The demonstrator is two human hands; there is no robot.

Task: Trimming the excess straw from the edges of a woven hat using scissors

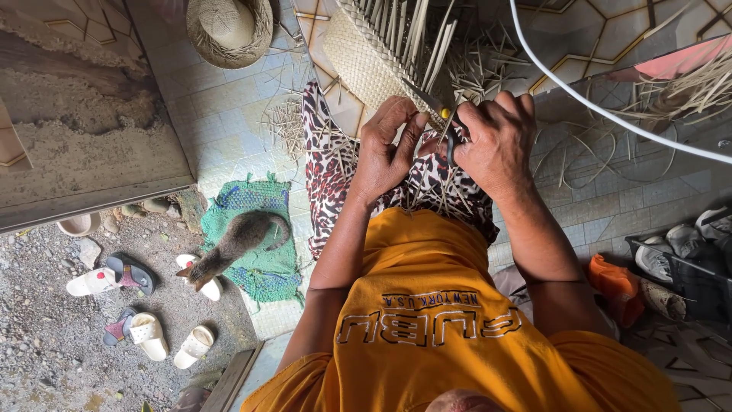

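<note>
Over our lap, above the leopard-print cloth [328, 175], lies the pale woven straw mat [364, 65], its finished edge toward us and loose unwoven strips fanning away at the far side. Our left hand [389, 149] rests on the near edge of the mat, fingers [402, 122] closed together, pinching the weave between thumb and fingertips. Our right hand [496, 141] is clamped around small scissors with a yellow pivot [438, 111], blades pointing up-left across the mat's edge (whether the blades are parted, we cannot tell).

Handling notes: the mat looks light and flexible but springy; the woven part should bear a firm pinch, while the free strips look thin, dry and likely to split or kink if bent hard. Best hold, we judge, is on the tight weave just beside the scissors, not on the loose ends.

Around us: scattered straw offcuts [595, 152] on the tiled floor [221, 114], a woven straw hat [229, 30] further off, a white cable [610, 114] crossing at right. At left, a grey-brown cat [236, 244] stands on a green knitted rug [259, 206], with white sandals [149, 336] on the gravel beyond.
</note>
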